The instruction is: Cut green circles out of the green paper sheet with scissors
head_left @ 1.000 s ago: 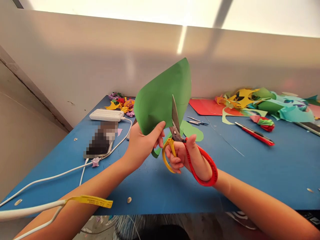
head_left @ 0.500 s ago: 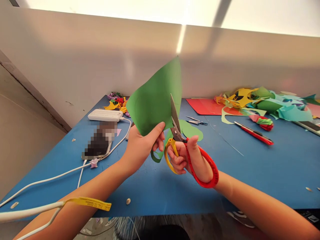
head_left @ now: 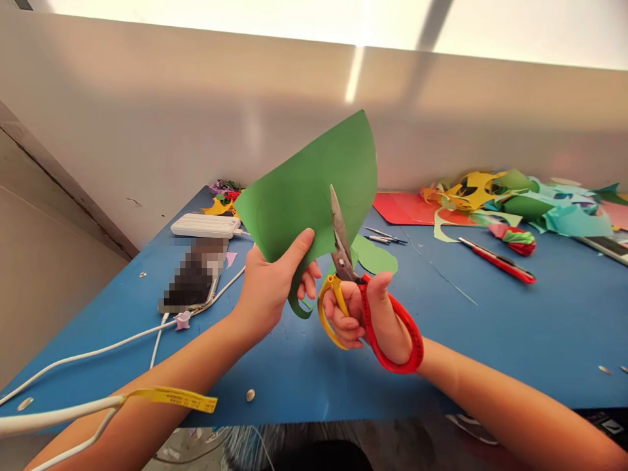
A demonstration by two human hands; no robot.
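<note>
Paper point(head_left: 304, 196) spread wider, left hand point(head_left: 267, 284) pinching it, right hand point(head_left: 387, 320) gripping scissors point(head_left: 342, 259), axis pointing up-left

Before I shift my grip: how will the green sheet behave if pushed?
The green sheet will probably flex easily, since it bows above the left hand. It looks light, pinched only near its lower edge. The narrow strip below seems floppier, its end curling.

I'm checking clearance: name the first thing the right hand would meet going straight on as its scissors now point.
Probably the green sheet in the left hand: the right hand holds scissors whose blade overlaps it in view, though depth is unclear.
</note>
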